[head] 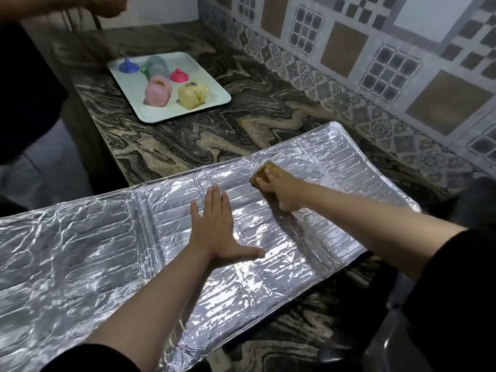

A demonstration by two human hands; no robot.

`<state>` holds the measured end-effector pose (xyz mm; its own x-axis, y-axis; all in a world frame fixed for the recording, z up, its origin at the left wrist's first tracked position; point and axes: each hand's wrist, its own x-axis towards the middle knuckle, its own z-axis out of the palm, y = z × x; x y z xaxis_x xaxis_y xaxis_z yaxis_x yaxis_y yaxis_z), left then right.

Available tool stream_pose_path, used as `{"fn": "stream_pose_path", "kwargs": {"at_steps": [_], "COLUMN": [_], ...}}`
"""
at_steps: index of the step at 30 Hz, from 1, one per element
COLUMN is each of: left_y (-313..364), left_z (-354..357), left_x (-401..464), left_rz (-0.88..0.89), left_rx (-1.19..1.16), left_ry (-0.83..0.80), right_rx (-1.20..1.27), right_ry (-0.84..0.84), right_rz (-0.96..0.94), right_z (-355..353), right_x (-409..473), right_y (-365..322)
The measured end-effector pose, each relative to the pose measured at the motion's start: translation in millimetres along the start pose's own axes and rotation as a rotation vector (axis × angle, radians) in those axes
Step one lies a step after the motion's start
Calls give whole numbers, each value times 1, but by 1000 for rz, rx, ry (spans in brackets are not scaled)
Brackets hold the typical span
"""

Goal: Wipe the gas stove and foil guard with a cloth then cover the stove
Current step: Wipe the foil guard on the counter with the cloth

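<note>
Foil guard (80,251) lies unfolded flat across marbled countertop (188,146), nearest the camera; silver, embossed with oblong ridges, crinkled, fold creases splitting it into panels, right end overhanging toward the tiled wall (375,63). Left hand (217,232) spread palm-down on the middle panel, fingers straight, thumb out to the right, gripping nothing. Right hand (281,189) just beyond it, fingers curled tight around a yellow-brown cloth (265,171) pressed on the foil near its far edge. White tray (214,103) with small coloured containers sits farther back on the counter.
</note>
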<state>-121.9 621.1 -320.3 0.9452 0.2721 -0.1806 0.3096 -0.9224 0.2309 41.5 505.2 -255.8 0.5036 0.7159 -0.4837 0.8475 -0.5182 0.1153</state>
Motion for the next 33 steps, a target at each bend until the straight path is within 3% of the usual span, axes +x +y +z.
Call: {"fn": "stream_pose_path", "kwargs": {"at_steps": [7,11,14,18,21,23,27,29,33], "left_y": [0,1,1,2,3,4,4,4,3], "left_z": [-1,-1,-2,-6,-11,-11,-9,-7,-4], "left_x": [-1,-2,-3,-3,-1,-1,-5,-4,-1], "left_rz": [2,-3,1,5,4,2,0,-8,-21], "left_rx": [-24,-15,-12,2,5,5,-4,-9,-15], "left_ry": [16,11,2,-23,-60,-72,-29,-11,-2], "right_rx": [15,61,64,147,259,437,539,389,90], "right_ry": [-124,-128,-102,-174,-179,-88,30,-13,75], "right_rz": [-315,-297,-168,206,316,354,127,-69,-197], "right_z": [11,8,7,-10,-24,-24,-28,-22,-17], "right_x": [-18,-25,-33,-56,-62,-58,-46,-29,8], "right_y": [-37,6,33,53,60,60,26,-8,-44]}}
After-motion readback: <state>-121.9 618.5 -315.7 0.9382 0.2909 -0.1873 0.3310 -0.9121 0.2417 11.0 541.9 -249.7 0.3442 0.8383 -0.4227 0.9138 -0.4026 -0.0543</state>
